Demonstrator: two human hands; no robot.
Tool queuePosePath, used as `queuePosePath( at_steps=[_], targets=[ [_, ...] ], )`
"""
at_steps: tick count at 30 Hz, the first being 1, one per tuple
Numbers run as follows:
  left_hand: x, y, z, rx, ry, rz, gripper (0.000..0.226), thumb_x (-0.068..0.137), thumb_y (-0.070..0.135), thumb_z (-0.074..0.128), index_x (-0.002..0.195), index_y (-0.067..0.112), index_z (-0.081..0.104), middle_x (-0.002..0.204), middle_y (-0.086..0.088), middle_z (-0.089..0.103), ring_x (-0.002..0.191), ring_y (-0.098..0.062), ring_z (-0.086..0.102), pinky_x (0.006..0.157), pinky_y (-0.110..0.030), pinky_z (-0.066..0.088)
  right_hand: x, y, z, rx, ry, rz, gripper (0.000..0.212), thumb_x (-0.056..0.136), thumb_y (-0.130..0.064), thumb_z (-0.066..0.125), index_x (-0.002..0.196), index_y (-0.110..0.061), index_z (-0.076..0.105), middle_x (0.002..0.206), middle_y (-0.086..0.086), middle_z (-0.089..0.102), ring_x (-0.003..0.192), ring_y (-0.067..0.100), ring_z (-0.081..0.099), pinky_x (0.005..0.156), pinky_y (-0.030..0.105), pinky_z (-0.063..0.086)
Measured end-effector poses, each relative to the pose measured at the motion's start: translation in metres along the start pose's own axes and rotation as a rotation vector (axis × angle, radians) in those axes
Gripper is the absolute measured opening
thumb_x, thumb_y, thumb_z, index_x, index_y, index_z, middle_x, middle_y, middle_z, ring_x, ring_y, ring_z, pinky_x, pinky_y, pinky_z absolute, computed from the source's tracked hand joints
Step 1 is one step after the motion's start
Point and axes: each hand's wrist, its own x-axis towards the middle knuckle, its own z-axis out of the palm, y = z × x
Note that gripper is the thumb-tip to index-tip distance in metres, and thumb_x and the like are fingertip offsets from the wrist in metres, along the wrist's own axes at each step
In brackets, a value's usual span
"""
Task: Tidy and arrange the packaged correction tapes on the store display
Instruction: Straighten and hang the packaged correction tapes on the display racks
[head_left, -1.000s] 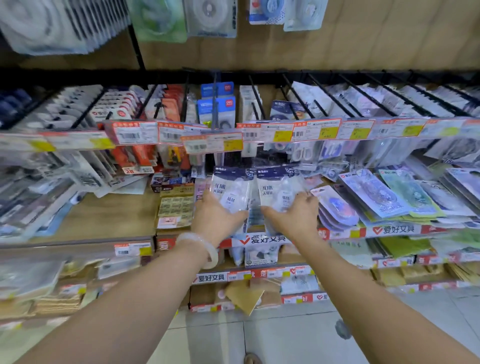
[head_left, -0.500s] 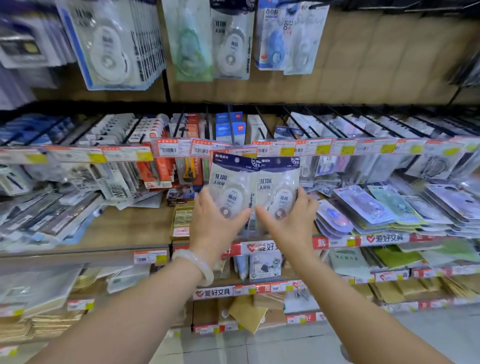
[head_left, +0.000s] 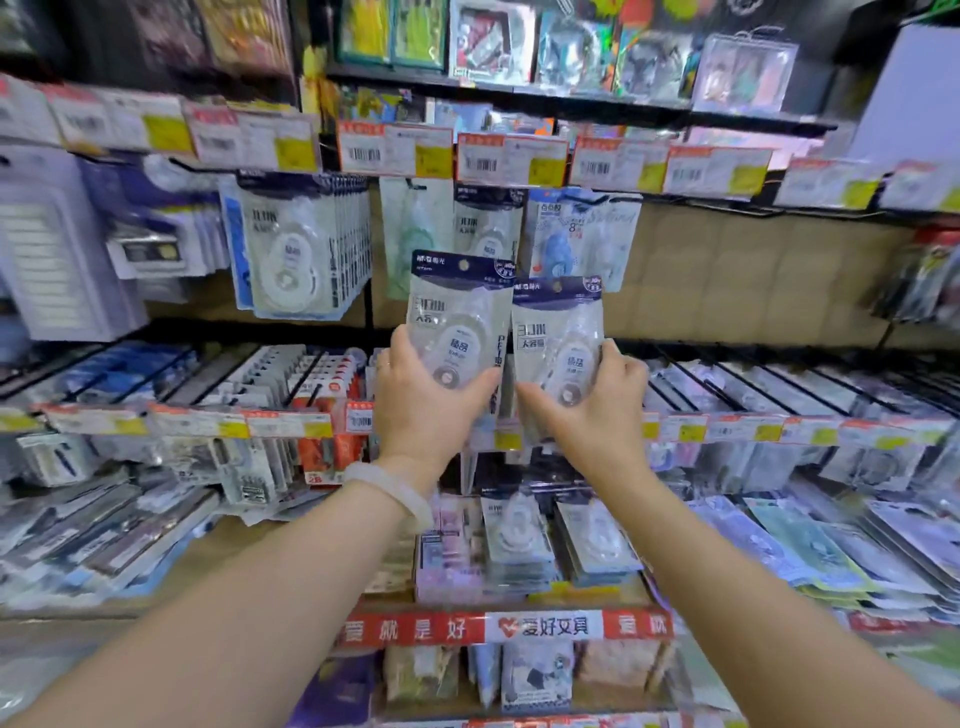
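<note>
- A store display of pegboard hooks and price tags (head_left: 395, 151) is seen, with stationery packed on the shelves (head_left: 498, 626) below.
- One packaged correction tape (head_left: 457, 317) is clamped upright in the left hand (head_left: 423, 410), thumb across its front.
- A second pack (head_left: 558, 340) is clamped in the right hand (head_left: 597, 415), just beside the first.
- Both packs are held before a hanging row of matching packs (head_left: 304, 249), below the tags.
- A pale bracelet (head_left: 389, 486) is worn on the left wrist.

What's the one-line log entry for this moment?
left hand: grips left pack | right hand: grips right pack | packs: upright, side by side, raised before hanging row | not yet hung
</note>
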Motion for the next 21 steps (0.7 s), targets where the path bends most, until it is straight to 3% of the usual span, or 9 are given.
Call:
queuePosePath(
  at_steps=[4, 8, 16, 21],
  targets=[
    [0.017, 0.006, -0.002, -0.018, 0.034, -0.005, 0.095, 0.067, 0.047, 0.079, 0.142, 0.014, 0.031, 0.133, -0.007, 0.042, 0.12, -0.021, 0.043, 0.089, -0.022, 0.032, 0.024, -0.011, 0.004, 0.018, -0.012, -0.015, 0.107, 0.07, -0.045, 0.078, 0.148, -0.005, 0.016, 0.131, 0.005, 0.026, 0.121, 0.012, 0.033, 0.094, 0.011, 0.024],
    [0.033, 0.007, -0.005, -0.001, 0.076, -0.002, 0.096, 0.067, 0.048, 0.079, 0.142, 0.013, 0.03, 0.134, -0.009, 0.042, 0.122, -0.024, 0.043, 0.095, -0.031, 0.037, 0.05, -0.017, 0.016, 0.012, -0.025, -0.059, 0.099, 0.067, -0.05, 0.077, 0.14, -0.005, 0.029, 0.122, 0.002, 0.028, 0.116, 0.017, 0.039, 0.099, 0.025, 0.039],
    [0.059, 0.007, -0.008, 0.026, 0.136, -0.024, 0.097, 0.069, 0.045, 0.078, 0.144, 0.012, 0.027, 0.14, -0.01, 0.04, 0.128, -0.024, 0.038, 0.1, -0.031, 0.034, 0.092, -0.04, 0.034, 0.071, -0.042, -0.135, 0.104, 0.073, -0.048, 0.075, 0.15, -0.017, 0.012, 0.129, 0.005, 0.027, 0.117, 0.016, 0.037, 0.091, 0.017, 0.029],
    [0.071, 0.004, -0.006, 0.053, 0.175, -0.044, 0.092, 0.066, 0.045, 0.079, 0.138, 0.013, 0.033, 0.131, -0.009, 0.045, 0.119, -0.024, 0.044, 0.09, -0.027, 0.035, 0.101, -0.042, 0.045, 0.041, -0.01, -0.202, 0.106, 0.073, -0.049, 0.075, 0.15, -0.013, 0.012, 0.127, 0.009, 0.029, 0.118, 0.022, 0.037, 0.087, 0.01, 0.023]
  ],
)
